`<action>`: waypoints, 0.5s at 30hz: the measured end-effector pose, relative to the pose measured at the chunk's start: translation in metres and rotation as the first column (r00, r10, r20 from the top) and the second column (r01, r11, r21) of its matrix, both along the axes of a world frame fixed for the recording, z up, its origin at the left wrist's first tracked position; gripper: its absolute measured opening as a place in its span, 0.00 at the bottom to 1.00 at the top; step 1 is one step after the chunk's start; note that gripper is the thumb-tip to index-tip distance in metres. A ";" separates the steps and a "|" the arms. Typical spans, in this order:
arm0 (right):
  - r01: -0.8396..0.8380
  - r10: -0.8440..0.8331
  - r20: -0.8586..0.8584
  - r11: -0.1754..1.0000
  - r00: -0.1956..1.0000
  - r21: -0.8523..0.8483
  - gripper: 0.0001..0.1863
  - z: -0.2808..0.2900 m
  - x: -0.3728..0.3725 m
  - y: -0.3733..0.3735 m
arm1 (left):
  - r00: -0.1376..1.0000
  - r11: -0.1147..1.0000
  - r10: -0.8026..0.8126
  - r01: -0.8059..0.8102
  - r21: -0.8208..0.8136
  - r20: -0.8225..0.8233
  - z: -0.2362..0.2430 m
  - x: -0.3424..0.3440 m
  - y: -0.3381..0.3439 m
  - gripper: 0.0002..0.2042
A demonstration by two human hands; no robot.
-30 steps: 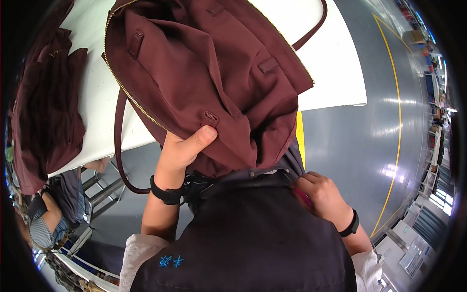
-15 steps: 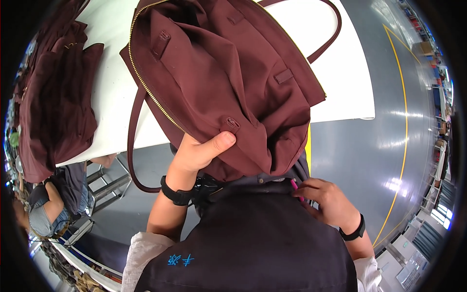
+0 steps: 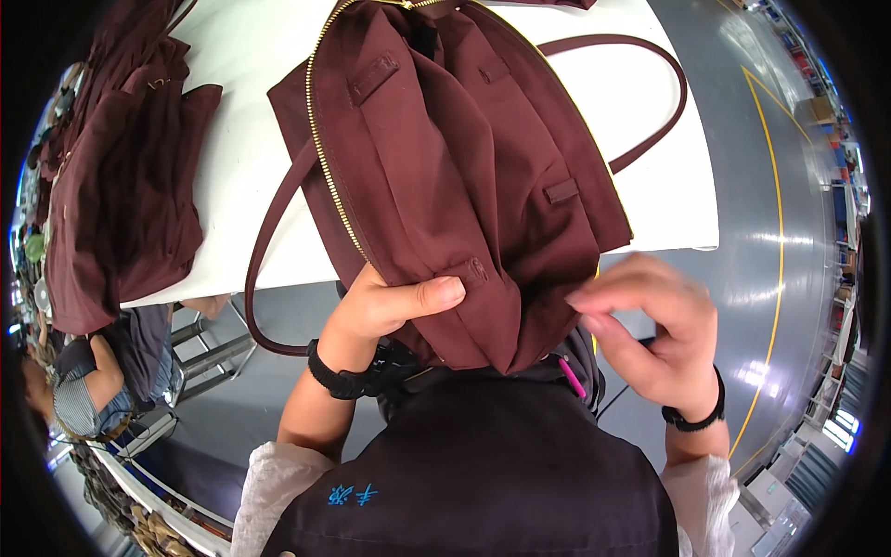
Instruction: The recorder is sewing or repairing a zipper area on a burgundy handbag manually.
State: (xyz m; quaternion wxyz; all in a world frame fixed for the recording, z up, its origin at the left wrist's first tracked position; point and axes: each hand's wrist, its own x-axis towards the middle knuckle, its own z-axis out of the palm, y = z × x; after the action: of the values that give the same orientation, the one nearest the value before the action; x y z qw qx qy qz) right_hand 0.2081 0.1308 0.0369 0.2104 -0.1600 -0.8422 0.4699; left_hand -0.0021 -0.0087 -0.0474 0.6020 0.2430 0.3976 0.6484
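1. Nearest is the person's dark apron [image 3: 483, 464], with a pink pen [image 3: 571, 378] poking out at the chest.
2. The left hand [image 3: 390, 306] grips the near end of the bag [image 3: 464, 186], thumb pressed over the cloth by a small tab. A black band sits on that wrist.
3. The right hand [image 3: 650, 334] hovers just right of the bag's near end, fingers loosely curled and holding nothing; whether a fingertip touches the cloth I cannot tell.
4. The bag is maroon, its near end hanging off the table edge toward the person, the rest lying on the white table [image 3: 668, 186]. Its brass zip [image 3: 325, 176] runs along the left side and the straps loop out left and right.
5. Far left on the table lies a pile of maroon cloth [image 3: 121, 204].
6. Below the table on the left, another person [image 3: 83, 381] sits by metal frames.
7. To the right is grey floor [image 3: 780, 306], glossy, with a yellow line [image 3: 778, 186] curving across it.
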 end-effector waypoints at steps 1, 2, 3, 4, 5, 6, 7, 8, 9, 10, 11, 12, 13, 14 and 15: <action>-0.007 0.005 -0.044 0.999 0.999 -0.042 0.09 0.003 -0.013 -0.001 | 1.000 1.000 -0.010 0.010 0.006 -0.003 0.002 0.001 0.001 0.21; -0.009 0.004 -0.065 0.997 0.998 -0.074 0.07 0.000 -0.025 -0.002 | 1.000 1.000 -0.029 0.029 0.007 0.012 0.004 0.002 0.002 0.21; -0.005 0.000 -0.072 0.997 0.997 -0.073 0.07 -0.002 -0.031 -0.002 | 0.999 0.999 -0.043 0.043 0.005 0.024 0.007 0.002 0.001 0.20; -0.038 0.036 -0.039 0.997 0.999 -0.060 0.06 -0.004 -0.037 -0.002 | 0.999 0.999 -0.047 0.047 0.004 0.018 0.008 0.001 0.001 0.20; -0.071 0.071 -0.004 0.996 0.997 -0.048 0.05 -0.005 -0.040 -0.002 | 0.998 0.998 -0.056 0.057 0.004 -0.029 0.009 0.000 0.000 0.20; -0.068 0.069 0.011 0.997 0.998 -0.047 0.03 -0.004 -0.041 -0.002 | 0.995 0.998 -0.059 0.059 0.001 -0.074 0.009 0.001 -0.002 0.19; -0.070 0.070 0.010 0.996 0.997 -0.050 0.03 -0.003 -0.042 -0.001 | 0.996 0.998 -0.058 0.058 -0.002 -0.075 0.009 0.000 -0.002 0.19; -0.071 0.072 0.016 0.996 0.997 -0.059 0.03 -0.002 -0.042 0.000 | 0.989 0.997 -0.077 0.079 0.012 -0.123 0.010 -0.001 -0.001 0.18; -0.069 0.071 0.023 0.995 0.997 -0.068 0.02 0.001 -0.042 0.001 | 0.980 0.994 -0.098 0.104 0.026 -0.170 0.012 -0.002 0.000 0.18; -0.067 0.069 0.023 0.995 0.997 -0.069 0.02 0.003 -0.042 0.001 | 0.980 0.994 -0.101 0.107 0.025 -0.169 0.014 -0.002 0.001 0.18; -0.074 0.077 0.059 0.996 0.995 -0.049 0.02 0.004 -0.041 0.003 | 0.969 0.993 -0.099 0.112 0.043 -0.227 0.016 -0.001 0.003 0.16; -0.081 0.083 0.095 0.996 0.992 -0.030 0.02 0.006 -0.041 0.004 | 0.954 0.991 -0.097 0.119 0.059 -0.283 0.018 -0.002 0.004 0.15; -0.078 0.081 0.096 0.996 0.992 -0.032 0.02 0.007 -0.042 0.006 | 0.954 0.991 -0.100 0.121 0.058 -0.282 0.020 -0.003 0.005 0.15; -0.126 0.125 0.101 0.992 0.987 -0.001 0.02 0.008 -0.043 0.009 | 0.930 0.989 -0.109 0.137 0.056 -0.351 0.023 -0.004 0.005 0.14; -0.175 0.170 0.106 0.984 0.980 0.032 0.02 0.009 -0.044 0.011 | 0.901 0.987 -0.115 0.151 0.055 -0.419 0.025 -0.005 0.005 0.13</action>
State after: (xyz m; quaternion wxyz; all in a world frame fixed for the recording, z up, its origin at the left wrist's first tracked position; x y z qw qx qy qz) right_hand 0.1639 0.1414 0.0461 0.1284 -0.1060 -0.8721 0.4601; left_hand -0.0075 -0.0037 -0.0221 0.5358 0.4272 0.4705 0.5559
